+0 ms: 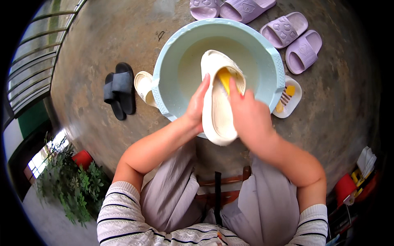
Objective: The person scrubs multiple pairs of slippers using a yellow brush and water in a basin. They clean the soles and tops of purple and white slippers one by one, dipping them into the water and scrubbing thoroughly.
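A cream-white slipper (pixel 213 110) is held tilted over the light-blue basin (pixel 164 86), its toe pointing away from me. My left hand (pixel 199 100) grips the slipper's left side, thumb along the edge and the other fingers hidden beneath. My right hand (pixel 252 115) is closed, its fingers reaching into the opening under the strap. There it presses a yellow brush (pixel 224 78) with a pale edge against the inside; most of it is hidden by the strap and fingers. Cloudy water (pixel 191 65) lies in the basin below.
Another cream slipper (pixel 143 85) rests by the basin's left side, near dark slippers (pixel 122 88). Lilac slippers (pixel 303 51) lie beyond and to the right. A white dish (pixel 293 107) with yellow pieces sits close to the basin's right rim. A leafy plant (pixel 78 184) stands at lower left.
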A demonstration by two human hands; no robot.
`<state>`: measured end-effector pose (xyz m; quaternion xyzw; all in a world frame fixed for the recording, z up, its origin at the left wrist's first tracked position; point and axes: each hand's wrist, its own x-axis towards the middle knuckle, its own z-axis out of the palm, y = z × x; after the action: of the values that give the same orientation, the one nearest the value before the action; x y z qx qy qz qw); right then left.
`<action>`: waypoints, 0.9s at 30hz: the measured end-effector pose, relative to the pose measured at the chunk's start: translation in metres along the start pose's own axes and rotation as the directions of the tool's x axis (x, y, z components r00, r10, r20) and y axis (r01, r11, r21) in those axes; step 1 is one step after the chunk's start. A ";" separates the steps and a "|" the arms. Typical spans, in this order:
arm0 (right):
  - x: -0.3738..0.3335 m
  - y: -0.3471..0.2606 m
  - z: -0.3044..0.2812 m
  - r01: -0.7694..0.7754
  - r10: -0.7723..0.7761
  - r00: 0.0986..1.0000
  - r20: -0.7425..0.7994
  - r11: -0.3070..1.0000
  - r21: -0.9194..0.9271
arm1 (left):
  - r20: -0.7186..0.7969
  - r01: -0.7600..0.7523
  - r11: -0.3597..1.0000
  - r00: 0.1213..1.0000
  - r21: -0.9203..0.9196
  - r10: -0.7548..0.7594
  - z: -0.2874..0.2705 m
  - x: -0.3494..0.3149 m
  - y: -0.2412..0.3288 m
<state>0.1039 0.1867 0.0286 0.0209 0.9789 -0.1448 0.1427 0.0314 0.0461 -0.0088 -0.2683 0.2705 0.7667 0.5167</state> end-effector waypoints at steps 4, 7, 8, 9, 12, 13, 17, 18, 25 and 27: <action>-0.057 -0.014 -0.043 0.185 -0.199 0.976 0.087 0.972 0.147 | 0.192 0.060 0.994 0.981 -0.089 -0.042 -0.037 0.018 0.019; -0.047 -0.003 -0.034 0.214 -0.218 0.976 0.018 0.968 0.133 | 0.349 0.112 0.987 0.935 -0.118 -0.064 -0.034 0.021 0.009; -0.040 0.000 -0.028 0.185 -0.185 0.983 -0.017 0.975 0.120 | 0.284 0.081 0.993 0.957 -0.090 -0.053 -0.035 0.021 0.008; -0.029 0.006 -0.020 0.163 -0.157 0.986 -0.062 0.980 0.109 | 0.217 0.044 0.998 0.976 -0.054 -0.031 -0.036 0.023 0.011; -0.021 0.008 -0.011 0.155 -0.133 0.984 -0.120 0.969 0.190 | 0.236 0.019 1.000 0.972 -0.023 -0.013 -0.039 0.026 0.015; -0.034 0.002 -0.022 0.202 -0.184 0.978 -0.102 0.955 0.215 | 0.313 0.064 0.994 0.949 -0.083 -0.035 -0.039 0.026 0.017; -0.049 -0.001 -0.023 0.272 -0.251 0.962 -0.111 0.924 0.268 | 0.401 0.137 0.974 0.914 -0.182 -0.054 -0.043 0.024 0.024; -0.044 0.008 -0.018 0.248 -0.229 0.968 -0.102 0.937 0.245 | 0.423 0.148 0.970 0.905 -0.193 -0.054 -0.045 0.028 0.019; -0.035 0.005 -0.004 0.235 -0.192 0.967 -0.168 0.926 0.297 | 0.390 0.125 0.986 0.918 -0.107 -0.074 -0.030 0.016 0.021; -0.023 0.013 -0.001 0.097 -0.070 0.992 -0.105 0.956 0.277 | 0.130 -0.006 0.998 0.991 0.066 -0.002 -0.023 0.009 0.008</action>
<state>0.1265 0.1994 0.0327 0.0064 0.9540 -0.2871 0.0861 0.0243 0.0337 -0.0298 -0.2003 0.2617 0.7737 0.5411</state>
